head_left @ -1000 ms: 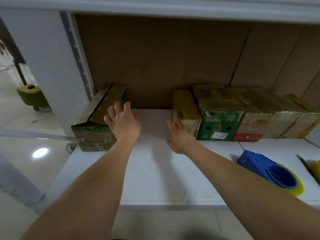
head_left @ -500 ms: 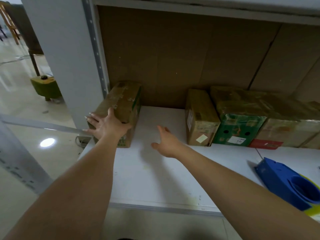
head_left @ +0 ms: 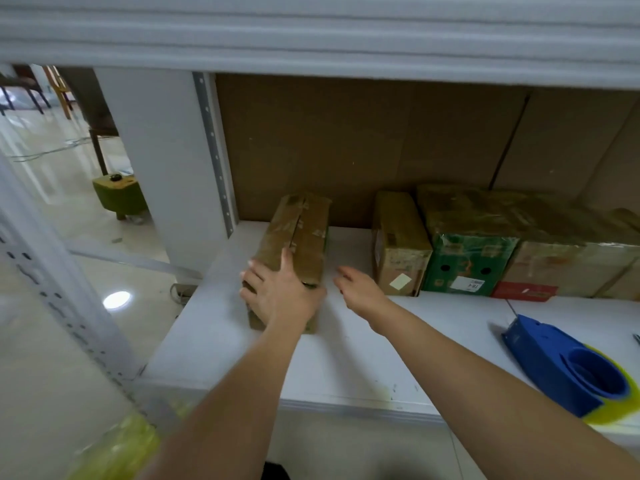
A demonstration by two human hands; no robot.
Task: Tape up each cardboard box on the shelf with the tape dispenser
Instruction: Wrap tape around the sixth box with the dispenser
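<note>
1. Blue tape dispenser (head_left: 568, 372) lies near right on the shelf (head_left: 346, 368), untouched.
2. Left hand (head_left: 280, 292) rests flat on the brown cardboard box (head_left: 298, 237); right hand (head_left: 360, 292) hovers released just right of it.
3. The box's long axis runs near to far, seam untaped.

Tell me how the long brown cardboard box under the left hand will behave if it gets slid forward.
The long brown cardboard box probably slides easily on the smooth white shelf. Lying low, it seems unlikely to tip. Its top flaps look untaped, so they may lift where the left hand presses.
</note>
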